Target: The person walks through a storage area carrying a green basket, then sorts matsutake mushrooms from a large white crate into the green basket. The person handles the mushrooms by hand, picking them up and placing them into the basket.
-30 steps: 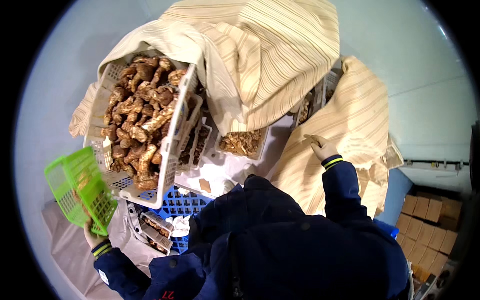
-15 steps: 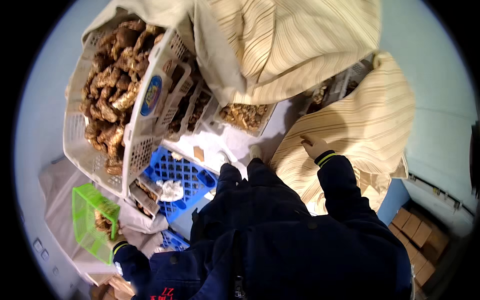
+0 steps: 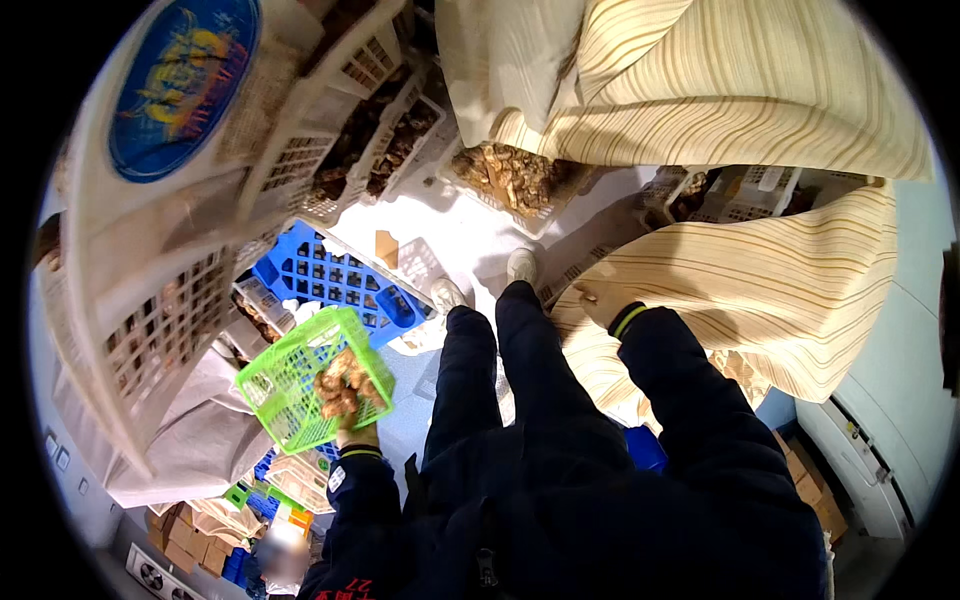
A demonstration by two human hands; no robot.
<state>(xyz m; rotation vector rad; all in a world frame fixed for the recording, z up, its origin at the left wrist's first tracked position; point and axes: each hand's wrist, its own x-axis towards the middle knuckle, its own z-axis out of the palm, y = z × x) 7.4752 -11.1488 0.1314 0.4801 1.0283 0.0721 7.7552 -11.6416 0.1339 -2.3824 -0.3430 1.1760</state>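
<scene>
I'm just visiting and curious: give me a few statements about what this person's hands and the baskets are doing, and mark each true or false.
1. The left hand holds a green basket. True.
2. The green basket is empty. False: brown root pieces lie in it.
3. The right hand rests on striped cloth. True.
4. The flat crate by the feet is red. False: it is blue.

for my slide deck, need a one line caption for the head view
Left hand holds a green basket of brown roots beside a blue crate; right hand rests on striped cloth.
</scene>
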